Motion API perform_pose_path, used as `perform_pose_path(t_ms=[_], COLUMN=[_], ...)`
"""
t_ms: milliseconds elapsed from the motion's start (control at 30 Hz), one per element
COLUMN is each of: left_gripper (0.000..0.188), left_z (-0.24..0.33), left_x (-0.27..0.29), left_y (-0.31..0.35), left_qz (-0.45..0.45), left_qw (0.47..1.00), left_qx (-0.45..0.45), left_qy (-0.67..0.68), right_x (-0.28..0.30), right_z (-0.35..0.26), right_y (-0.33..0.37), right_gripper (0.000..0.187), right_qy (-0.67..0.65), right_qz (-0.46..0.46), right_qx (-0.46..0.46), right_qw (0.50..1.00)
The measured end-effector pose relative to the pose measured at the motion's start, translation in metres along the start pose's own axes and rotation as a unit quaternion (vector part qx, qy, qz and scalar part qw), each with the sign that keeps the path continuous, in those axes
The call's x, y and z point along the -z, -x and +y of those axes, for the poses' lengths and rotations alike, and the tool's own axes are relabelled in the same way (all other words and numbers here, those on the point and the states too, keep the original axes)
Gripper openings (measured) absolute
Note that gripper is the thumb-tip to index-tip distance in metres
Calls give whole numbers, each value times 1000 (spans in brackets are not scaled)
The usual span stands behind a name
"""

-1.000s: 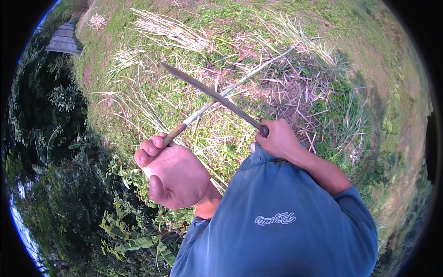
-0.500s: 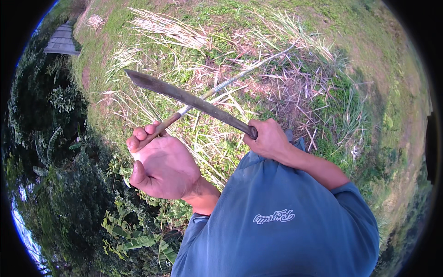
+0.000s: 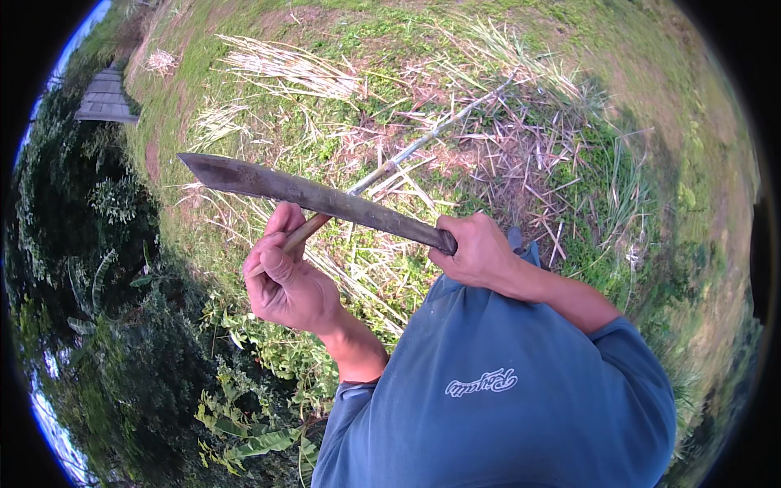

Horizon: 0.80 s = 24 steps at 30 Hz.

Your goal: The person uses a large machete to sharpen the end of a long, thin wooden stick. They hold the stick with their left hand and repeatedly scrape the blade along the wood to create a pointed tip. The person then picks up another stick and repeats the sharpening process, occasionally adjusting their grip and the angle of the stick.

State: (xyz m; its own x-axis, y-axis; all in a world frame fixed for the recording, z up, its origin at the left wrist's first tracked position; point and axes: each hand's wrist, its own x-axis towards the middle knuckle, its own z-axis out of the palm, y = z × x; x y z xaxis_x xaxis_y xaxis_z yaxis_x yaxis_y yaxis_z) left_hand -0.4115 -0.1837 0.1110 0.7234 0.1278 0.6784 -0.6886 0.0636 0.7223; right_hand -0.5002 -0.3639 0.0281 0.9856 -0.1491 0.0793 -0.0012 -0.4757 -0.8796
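Note:
My right hand is closed around the handle end of a machete, whose long dark blade points left, its angled tip at the far left. A long, slender cane stalk slants from my left hand up and away to the right. The fingers and thumb of that hand close on the stalk's near end. Partway along, the blade crosses over the stalk, just beyond my left fingers; whether the two touch I cannot tell.
A bundle of pale stalks lies on the grass at the back left. Dry cut scraps litter the ground ahead, with green leafy tops farther off. Dense bushes stand on the left, and a grey roof shows beyond.
My left thumb and fingers have closed onto the stalk, and the palm has turned inward. The machete's tip has swung lower and to the left, bringing the blade nearer my left hand.

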Motion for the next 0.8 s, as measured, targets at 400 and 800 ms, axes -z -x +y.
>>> perform_pose_path(t_ms=[400, 800], left_gripper=[33, 31], left_z=[10, 1], left_x=[-11, 1], left_y=[-2, -1], left_qz=[159, 170], left_qw=[980, 976], left_qx=[109, 109], left_qy=[-57, -85], right_x=[-1, 3], right_z=[-3, 5], right_y=[1, -10], right_gripper=[24, 26], right_qy=[32, 53], right_qz=[-64, -89], right_qx=[-92, -127], right_qw=[993, 986])
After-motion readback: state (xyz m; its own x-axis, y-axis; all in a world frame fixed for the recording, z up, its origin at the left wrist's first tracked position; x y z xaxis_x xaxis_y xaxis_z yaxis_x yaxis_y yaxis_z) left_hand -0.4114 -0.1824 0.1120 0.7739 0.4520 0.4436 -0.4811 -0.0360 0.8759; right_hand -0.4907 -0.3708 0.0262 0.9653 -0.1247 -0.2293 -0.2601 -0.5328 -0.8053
